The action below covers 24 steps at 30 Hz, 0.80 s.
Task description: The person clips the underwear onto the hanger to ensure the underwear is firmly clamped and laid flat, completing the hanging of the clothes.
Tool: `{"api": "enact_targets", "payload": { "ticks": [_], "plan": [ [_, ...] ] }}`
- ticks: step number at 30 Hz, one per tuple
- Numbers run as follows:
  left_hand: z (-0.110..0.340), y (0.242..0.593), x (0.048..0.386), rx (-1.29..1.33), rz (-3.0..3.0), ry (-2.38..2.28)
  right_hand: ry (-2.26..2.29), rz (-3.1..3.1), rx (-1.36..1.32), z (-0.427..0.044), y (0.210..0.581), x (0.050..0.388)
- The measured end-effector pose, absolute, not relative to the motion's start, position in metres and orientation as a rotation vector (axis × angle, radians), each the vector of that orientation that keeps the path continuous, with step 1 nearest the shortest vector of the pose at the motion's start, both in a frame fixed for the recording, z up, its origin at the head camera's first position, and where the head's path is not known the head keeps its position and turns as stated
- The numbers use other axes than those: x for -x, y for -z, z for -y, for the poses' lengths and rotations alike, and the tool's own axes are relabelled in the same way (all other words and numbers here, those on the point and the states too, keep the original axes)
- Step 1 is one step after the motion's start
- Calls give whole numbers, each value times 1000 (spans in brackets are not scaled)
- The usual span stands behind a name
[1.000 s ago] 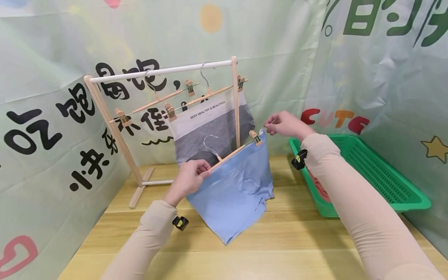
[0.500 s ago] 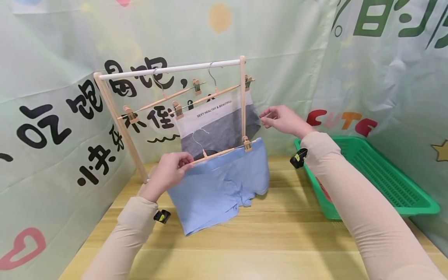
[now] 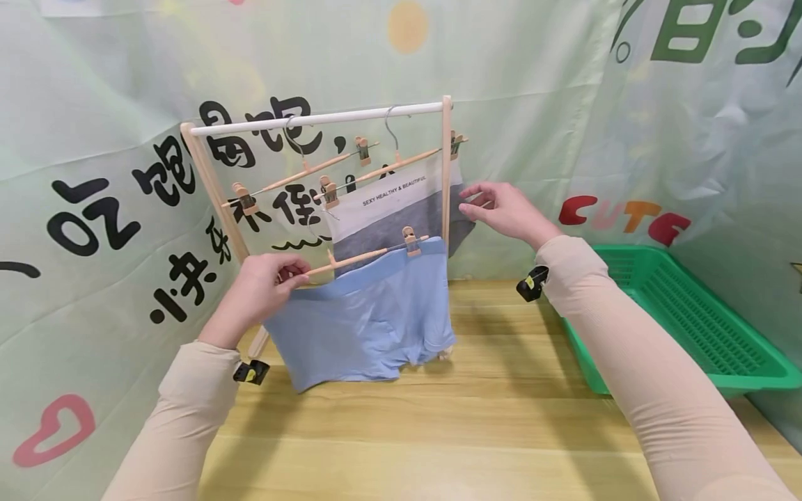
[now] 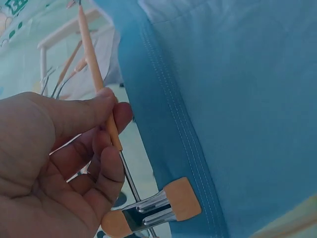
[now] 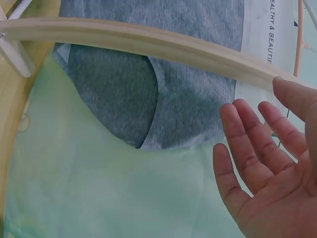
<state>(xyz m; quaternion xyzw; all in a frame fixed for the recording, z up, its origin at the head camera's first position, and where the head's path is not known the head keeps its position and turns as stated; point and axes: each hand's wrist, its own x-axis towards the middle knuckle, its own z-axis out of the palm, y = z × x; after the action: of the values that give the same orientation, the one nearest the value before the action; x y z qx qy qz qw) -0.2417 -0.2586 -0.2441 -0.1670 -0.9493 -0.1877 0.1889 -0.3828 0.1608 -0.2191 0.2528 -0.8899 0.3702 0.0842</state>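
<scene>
Pinching a clip hanger (image 3: 363,257) between its fingers, the left hand (image 3: 263,289) suspends the clipped light-blue shorts (image 3: 370,313) in front of the wooden rack (image 3: 351,115). The right hand (image 3: 507,210), fingers spread, is near the rack's right post (image 3: 446,167). A grey-and-white garment (image 3: 401,219) hangs from the rack; a green basket (image 3: 683,313) stands on the bench (image 3: 438,445) to the rack's right.

In the head view, at centre, the blue shorts (image 3: 370,320) hide much of the lower grey garment (image 3: 388,231); the left hand (image 3: 260,282) covers one clip (image 4: 184,199) of the shorts' hanger (image 3: 360,259). In the right wrist view, lower right, the right hand (image 5: 277,193) is cut by the edge.
</scene>
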Motion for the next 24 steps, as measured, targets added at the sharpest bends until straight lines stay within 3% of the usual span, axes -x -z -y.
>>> {"api": "enact_targets", "payload": {
  "ticks": [24],
  "plan": [
    [343, 211, 216, 322, 2612, 274, -1164, 2593, -744, -143, 226, 388]
  ]
}}
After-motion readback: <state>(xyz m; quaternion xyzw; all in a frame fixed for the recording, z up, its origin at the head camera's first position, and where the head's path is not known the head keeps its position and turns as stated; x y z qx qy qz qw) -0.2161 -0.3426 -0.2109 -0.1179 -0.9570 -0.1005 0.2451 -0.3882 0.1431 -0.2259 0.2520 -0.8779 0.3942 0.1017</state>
